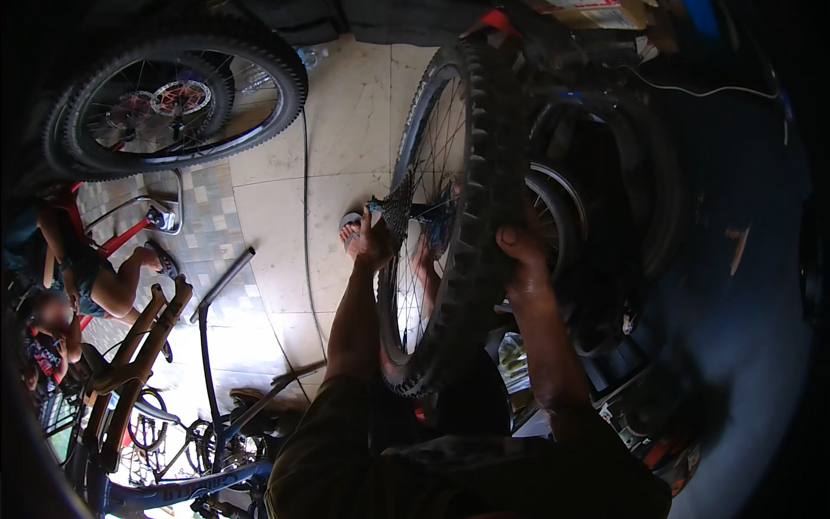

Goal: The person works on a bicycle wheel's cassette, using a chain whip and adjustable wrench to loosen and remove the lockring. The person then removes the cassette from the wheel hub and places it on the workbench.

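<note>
A knobby-tyred bicycle wheel is held upright, edge-on, in front of the body above the lap, likely so the hub and cassette can be got at. The left hand is placed at the hub on the cassette side; its fingers are seen curled in at the sprockets, but whether they are clamped on anything cannot be told. The right hand is wrapped over the tyre tread at the far side, fingers closed on the rubber, apparently to steady the wheel against turning. A sandalled foot is seen on the tiled floor just beyond the left hand. A second wheel lies at upper left, a blue bike frame and tan fork parts at lower left, and another person is seated at far left. More tyres and rims are stacked close behind the right hand, crowding that side; that area is dark and little can be made out.
</note>
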Motion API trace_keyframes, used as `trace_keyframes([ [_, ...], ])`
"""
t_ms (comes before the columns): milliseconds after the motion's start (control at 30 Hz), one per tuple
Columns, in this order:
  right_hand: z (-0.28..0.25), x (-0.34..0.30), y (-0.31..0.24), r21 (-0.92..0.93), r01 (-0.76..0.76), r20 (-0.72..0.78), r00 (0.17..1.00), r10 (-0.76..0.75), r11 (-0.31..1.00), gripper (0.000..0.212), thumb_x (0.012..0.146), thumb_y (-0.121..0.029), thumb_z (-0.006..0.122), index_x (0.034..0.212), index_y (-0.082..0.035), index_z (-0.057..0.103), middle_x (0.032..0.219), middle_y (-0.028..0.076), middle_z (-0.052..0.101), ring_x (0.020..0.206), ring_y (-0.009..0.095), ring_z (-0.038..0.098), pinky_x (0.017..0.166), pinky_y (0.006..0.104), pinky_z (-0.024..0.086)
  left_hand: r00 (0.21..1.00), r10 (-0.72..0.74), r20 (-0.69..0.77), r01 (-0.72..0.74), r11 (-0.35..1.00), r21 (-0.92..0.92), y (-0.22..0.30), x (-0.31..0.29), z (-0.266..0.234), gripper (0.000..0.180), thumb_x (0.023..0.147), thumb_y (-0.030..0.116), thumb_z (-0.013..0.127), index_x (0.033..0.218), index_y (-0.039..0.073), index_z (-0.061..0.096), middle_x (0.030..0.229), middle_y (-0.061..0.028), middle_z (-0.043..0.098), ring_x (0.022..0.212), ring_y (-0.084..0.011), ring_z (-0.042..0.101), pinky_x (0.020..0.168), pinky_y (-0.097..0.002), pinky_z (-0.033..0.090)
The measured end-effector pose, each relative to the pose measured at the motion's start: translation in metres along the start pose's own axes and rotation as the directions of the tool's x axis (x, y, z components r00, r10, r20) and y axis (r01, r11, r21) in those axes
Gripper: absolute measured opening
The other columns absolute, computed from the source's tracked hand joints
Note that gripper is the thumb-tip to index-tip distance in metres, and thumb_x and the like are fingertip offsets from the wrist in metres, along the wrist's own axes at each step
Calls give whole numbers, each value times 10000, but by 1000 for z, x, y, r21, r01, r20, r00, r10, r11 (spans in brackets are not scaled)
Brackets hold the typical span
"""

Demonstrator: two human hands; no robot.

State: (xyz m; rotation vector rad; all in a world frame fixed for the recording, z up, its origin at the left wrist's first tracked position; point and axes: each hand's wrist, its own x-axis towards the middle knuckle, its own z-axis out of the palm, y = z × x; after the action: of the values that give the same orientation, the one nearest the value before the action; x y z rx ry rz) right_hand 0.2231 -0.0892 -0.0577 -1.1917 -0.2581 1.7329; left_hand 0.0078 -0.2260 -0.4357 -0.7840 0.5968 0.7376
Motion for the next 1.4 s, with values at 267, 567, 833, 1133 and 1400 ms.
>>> trace_keyframes([
  [267, 36, 41, -10, -120, 37, 27, 999, -34, 992, 970, 793, -213, 802, 1614, -45, 313, 1440, 136, 561, 1242, 243, 583, 1042, 381, 485, 850, 480, -219, -299, 780, 549, -3, -40, 68, 619, 1009, 510, 592, 1562, 277, 441, 1422, -111, 533, 1224, -317, 543, 1014, -540, 509],
  [567, 44, 84, -28, -186, 126, -41, 990, -136, 974, 857, 879, -296, 817, 1581, -60, 386, 1251, 143, 655, 1119, 214, 638, 930, 339, 521, 683, 723, 103, -258, 107, 960, 25, -10, 134, 483, 1015, 265, 611, 1422, 5, 597, 1292, -211, 676, 1039, -376, 710, 831, -477, 629],
  [833, 85, 93, -226, -859, 502, 371, 477, -797, -99, 382, 870, -291, 840, 1137, -50, 712, 1038, 117, 712, 911, 235, 694, 820, 338, 543, 675, 678, 292, -120, -289, 950, 38, -2, 194, 592, 866, 488, 799, 1022, -72, 686, 879, -225, 759, 884, -358, 740, 823, -463, 560],
  [1133, 128, 191, -442, -787, 63, 475, 696, -538, -614, 393, 880, -281, 789, 1238, -164, 680, 1071, 166, 740, 1030, 345, 725, 838, 486, 582, 822, 522, 228, -33, -356, 934, 3, 37, 202, 895, 863, 361, 825, 1511, -89, 402, 1197, -218, 683, 969, -246, 694, 690, -332, 588],
  [1400, 144, 218, -434, -574, -84, 514, 738, -438, -814, 350, 917, -83, 701, 1264, -52, 670, 1016, 108, 777, 925, 232, 756, 716, 371, 599, 877, 462, -128, 100, 84, 991, 11, -7, 239, 626, 823, 132, 831, 1371, -21, 569, 1372, -218, 563, 1190, -287, 623, 830, -366, 587],
])
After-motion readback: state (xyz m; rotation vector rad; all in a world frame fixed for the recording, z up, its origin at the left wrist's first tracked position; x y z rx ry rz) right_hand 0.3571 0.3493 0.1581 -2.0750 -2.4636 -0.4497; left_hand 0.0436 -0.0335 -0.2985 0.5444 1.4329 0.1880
